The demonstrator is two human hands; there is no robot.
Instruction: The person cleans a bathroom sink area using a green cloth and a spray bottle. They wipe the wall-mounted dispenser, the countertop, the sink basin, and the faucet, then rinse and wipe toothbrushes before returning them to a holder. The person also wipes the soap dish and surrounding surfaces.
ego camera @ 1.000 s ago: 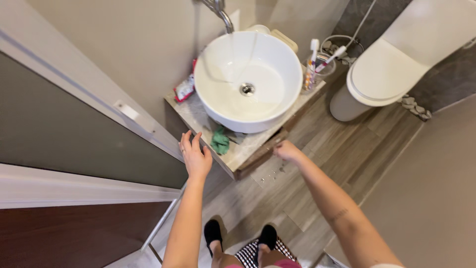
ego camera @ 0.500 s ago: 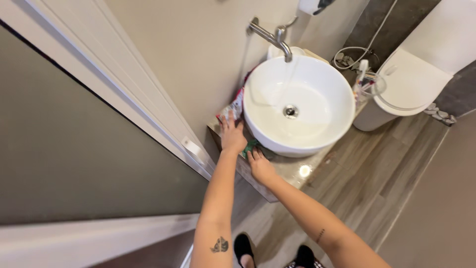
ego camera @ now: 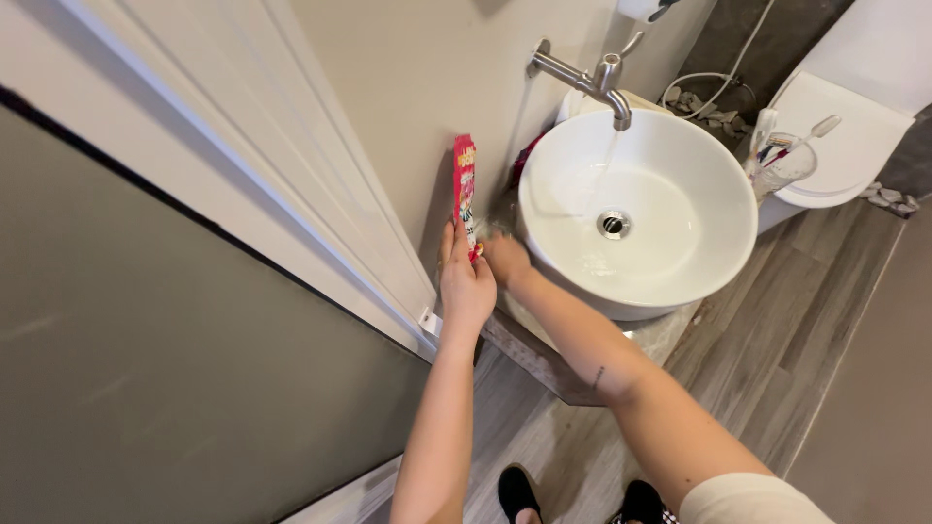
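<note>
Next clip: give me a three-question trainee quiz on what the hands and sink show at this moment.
1. True or false: water runs from the tap into the basin.
2. What does the left hand hold?
A. a sponge
B. a red tube
C. a cup
3. Where is the right hand?

Key:
1. True.
2. B, the red tube, held upright.
3. On the counter at the basin's left side, by the left hand.

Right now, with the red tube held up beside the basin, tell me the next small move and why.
Probably bring the right hand up to the lower end of the red tube and open it. The left hand holds the tube upright by that end, the right hand is right beside it, and water already runs from the tap into the white basin.
</note>
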